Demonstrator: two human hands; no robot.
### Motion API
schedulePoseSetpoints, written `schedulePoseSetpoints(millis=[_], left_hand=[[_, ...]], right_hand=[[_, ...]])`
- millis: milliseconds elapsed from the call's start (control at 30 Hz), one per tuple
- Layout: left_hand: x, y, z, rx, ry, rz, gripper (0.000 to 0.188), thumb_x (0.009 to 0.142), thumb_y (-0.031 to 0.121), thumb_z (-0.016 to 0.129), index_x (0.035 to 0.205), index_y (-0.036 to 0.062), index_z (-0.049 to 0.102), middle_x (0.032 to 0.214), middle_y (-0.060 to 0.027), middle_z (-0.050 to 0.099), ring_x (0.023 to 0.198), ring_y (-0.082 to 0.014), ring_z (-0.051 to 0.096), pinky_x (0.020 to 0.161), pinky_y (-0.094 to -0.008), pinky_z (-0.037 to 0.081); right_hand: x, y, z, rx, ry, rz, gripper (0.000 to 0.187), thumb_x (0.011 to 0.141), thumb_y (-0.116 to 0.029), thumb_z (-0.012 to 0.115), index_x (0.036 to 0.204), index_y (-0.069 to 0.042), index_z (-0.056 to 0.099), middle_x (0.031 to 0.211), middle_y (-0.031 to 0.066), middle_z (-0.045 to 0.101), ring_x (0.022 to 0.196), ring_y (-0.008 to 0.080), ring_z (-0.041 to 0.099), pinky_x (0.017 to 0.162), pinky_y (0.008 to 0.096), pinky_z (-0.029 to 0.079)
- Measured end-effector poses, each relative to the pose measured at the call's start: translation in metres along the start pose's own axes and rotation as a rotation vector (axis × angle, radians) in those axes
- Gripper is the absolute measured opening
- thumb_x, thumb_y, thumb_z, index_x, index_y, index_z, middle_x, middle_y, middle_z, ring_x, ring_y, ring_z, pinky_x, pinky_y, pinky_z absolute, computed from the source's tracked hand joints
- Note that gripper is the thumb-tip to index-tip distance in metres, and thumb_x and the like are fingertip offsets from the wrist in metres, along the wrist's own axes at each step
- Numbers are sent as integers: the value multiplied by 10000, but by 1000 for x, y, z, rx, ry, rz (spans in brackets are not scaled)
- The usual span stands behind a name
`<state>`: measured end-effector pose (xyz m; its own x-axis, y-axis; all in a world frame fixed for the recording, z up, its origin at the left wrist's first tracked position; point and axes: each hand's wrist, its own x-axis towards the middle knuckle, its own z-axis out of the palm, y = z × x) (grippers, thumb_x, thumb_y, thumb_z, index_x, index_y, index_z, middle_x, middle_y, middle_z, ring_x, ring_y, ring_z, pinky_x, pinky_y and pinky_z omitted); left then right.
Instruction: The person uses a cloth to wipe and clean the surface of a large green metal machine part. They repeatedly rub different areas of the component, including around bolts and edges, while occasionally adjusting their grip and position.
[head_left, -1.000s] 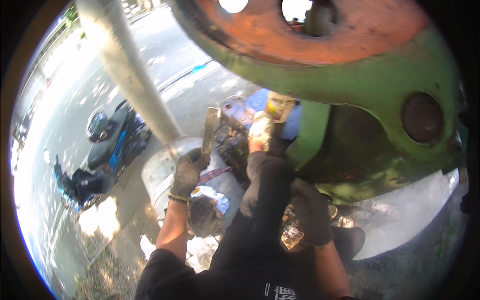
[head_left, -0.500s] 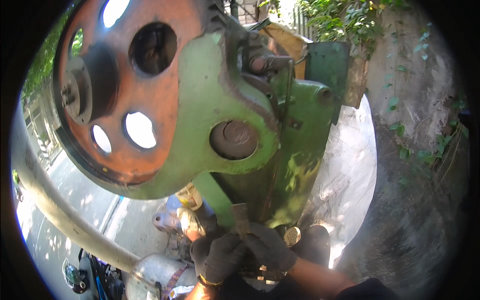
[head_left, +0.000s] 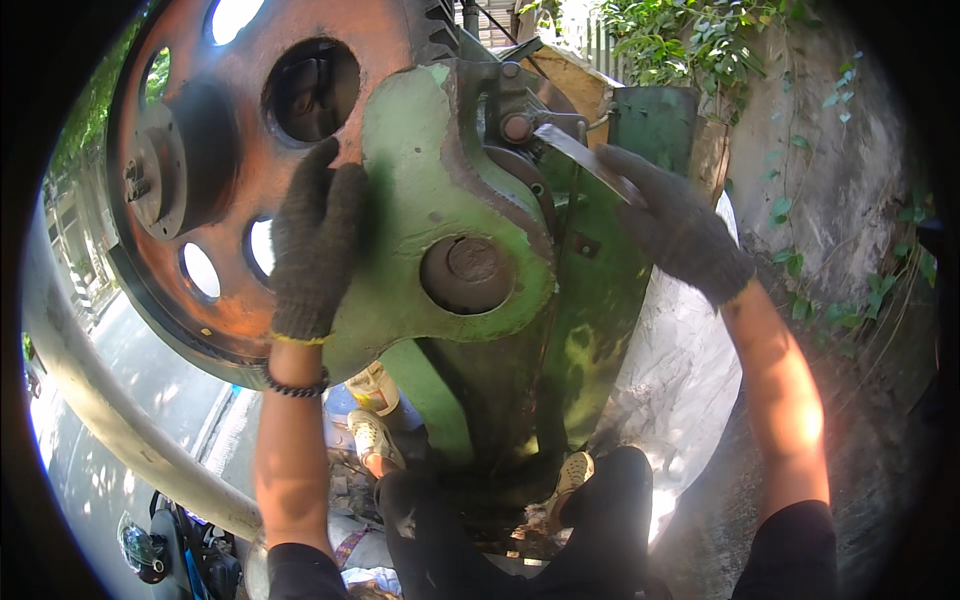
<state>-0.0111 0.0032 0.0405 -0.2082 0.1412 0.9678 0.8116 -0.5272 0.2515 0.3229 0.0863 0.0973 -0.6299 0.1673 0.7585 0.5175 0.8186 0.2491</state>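
A large green and orange machine (head_left: 415, 225) with a round orange wheel (head_left: 200, 290) stands in front of me. My left hand (head_left: 318, 235), in a dark knit glove, is raised before the wheel with its fingers stretched out and nothing in it. Whether it touches the wheel I cannot tell. Gloved likewise, my right hand (head_left: 675, 215) grips one end of a flat metal strip (head_left: 580, 158). The strip's free end points left, close to a round bolt head (head_left: 516, 127) on the machine's upper part.
To the right rises a rough wall (head_left: 820, 220) with vines. A curved pale pipe (head_left: 120, 420) runs along the left side. Below, a bucket (head_left: 373, 390) stands near my left shoe (head_left: 375, 438). A parked motorbike (head_left: 190, 545) shows at the lower left.
Both hands were together low before the machine around the strip. They have risen and parted: the left toward the wheel, the right with the strip toward the upper part.
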Motion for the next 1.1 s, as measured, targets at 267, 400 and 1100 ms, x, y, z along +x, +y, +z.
schedulePoseSetpoints(millis=[267, 400, 1100], left_hand=[[-28, -10, 34, 72, -45, -402, 505, 900, 504, 688, 1033, 18, 700, 922, -210, 715, 879, -352, 702, 795, -427, 519], [-30, -8, 36, 91, 50, -286, 526, 876, 516, 711, 967, -1, 699, 876, -221, 701, 809, -367, 689, 765, -441, 515], [-36, -32, 31, 94, 11, -242, 590, 849, 547, 723, 978, -28, 697, 863, -237, 689, 819, -405, 681, 750, -471, 511]], right_hand=[[98, -25, -8, -649, -395, 167, 169, 877, -125, 661, 1028, -51, 676, 911, 182, 706, 911, 360, 707, 803, 460, 563], [114, -25, 8, -715, -368, 157, 202, 879, -185, 662, 1031, -55, 686, 904, 179, 708, 893, 356, 708, 784, 466, 566], [156, -51, 30, -746, -451, 58, 268, 886, -286, 660, 993, -45, 704, 947, 218, 702, 944, 379, 696, 816, 483, 560]])
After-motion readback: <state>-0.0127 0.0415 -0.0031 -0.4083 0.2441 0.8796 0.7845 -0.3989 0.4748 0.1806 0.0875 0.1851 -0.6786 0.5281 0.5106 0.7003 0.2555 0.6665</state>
